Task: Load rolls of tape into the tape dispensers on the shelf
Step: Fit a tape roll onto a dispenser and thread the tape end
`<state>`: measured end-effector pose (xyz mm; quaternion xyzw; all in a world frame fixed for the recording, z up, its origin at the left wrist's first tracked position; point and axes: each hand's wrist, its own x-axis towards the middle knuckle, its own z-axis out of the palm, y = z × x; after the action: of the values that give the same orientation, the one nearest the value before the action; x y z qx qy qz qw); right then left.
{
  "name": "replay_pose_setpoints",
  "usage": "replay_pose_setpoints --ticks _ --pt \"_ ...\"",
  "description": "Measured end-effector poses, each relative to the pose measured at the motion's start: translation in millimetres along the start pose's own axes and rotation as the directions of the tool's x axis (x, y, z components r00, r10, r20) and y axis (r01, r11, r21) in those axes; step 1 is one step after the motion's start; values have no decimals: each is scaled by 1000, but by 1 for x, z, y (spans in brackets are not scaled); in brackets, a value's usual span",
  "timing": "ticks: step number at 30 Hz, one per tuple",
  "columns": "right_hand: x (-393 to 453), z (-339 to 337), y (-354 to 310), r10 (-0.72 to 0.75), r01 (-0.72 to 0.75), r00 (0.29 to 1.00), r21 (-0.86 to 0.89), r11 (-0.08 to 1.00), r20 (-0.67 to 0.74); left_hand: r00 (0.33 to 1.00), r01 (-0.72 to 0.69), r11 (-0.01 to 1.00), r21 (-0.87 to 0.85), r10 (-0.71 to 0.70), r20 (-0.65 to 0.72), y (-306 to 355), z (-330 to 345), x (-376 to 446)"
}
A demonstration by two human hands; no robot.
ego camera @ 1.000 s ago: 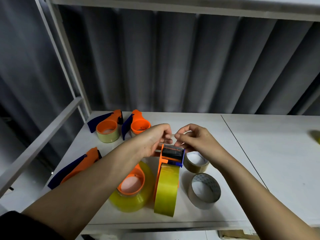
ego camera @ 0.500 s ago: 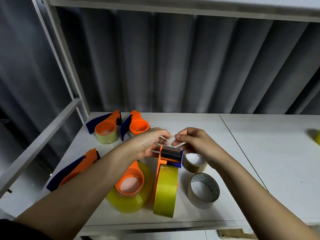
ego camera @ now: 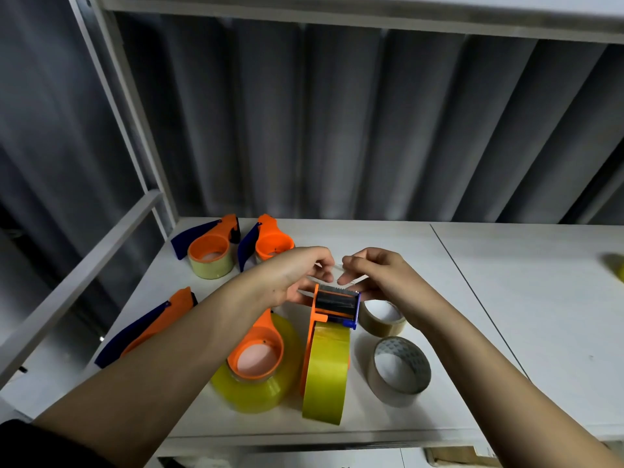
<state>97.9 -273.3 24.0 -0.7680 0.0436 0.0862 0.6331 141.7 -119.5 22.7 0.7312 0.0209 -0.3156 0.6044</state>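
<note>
An orange dispenser (ego camera: 334, 307) stands on its yellow tape roll (ego camera: 326, 373) at the shelf's front middle. Just above its toothed blade, my left hand (ego camera: 297, 275) and my right hand (ego camera: 371, 271) each pinch one side of a clear strip of tape (ego camera: 337, 270) stretched between them. A second loaded orange dispenser (ego camera: 258, 356) lies flat to its left. Two loose rolls lie at the right: a brown roll (ego camera: 383, 319) partly behind my right wrist and a clear roll (ego camera: 400, 369).
Two more loaded orange-and-blue dispensers (ego camera: 211, 253) (ego camera: 270, 244) lie at the back left. Another dispenser (ego camera: 148, 327) lies at the left, partly under my forearm. The white shelf (ego camera: 506, 298) stretches right, with a yellow object (ego camera: 618, 268) at the edge. A metal upright (ego camera: 125, 119) stands left.
Both hands have lifted a little and drawn the tape strip up off the dispenser's blade. The dispenser and rolls stay where they were.
</note>
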Motion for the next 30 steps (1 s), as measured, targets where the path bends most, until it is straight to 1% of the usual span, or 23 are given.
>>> replay_pose_setpoints --ticks 3,7,11,16,19,22,24,27,30 --pt "-1 1 0 -19 20 1000 6 1000 -9 998 59 998 -29 -59 25 3 1 2" --pt "-3 2 0 -50 50 999 -8 999 -11 996 86 996 -26 -85 37 3 3 2" --pt "-2 0 2 -76 77 997 -43 996 23 994 95 995 -6 -95 60 3 5 -1" --pt "-1 1 5 -93 95 995 -66 993 46 995 68 998 -9 -67 79 1 6 -2" --pt "-1 3 5 -93 95 995 -83 992 36 998 24 999 30 -26 64 -2 5 -3" --pt "0 3 3 -54 56 998 -67 996 28 999 -38 998 50 38 -2 -4 3 -5" --pt "-1 3 1 -26 27 999 -57 998 26 993 -107 993 54 109 -36 -5 2 -7" --pt "-2 4 -1 -5 6 1000 -53 999 16 974 -211 971 115 218 -57 -8 3 -9" --pt "-3 5 -2 4 -4 1000 -41 999 -2 953 -278 943 182 294 -67 -11 5 -10"
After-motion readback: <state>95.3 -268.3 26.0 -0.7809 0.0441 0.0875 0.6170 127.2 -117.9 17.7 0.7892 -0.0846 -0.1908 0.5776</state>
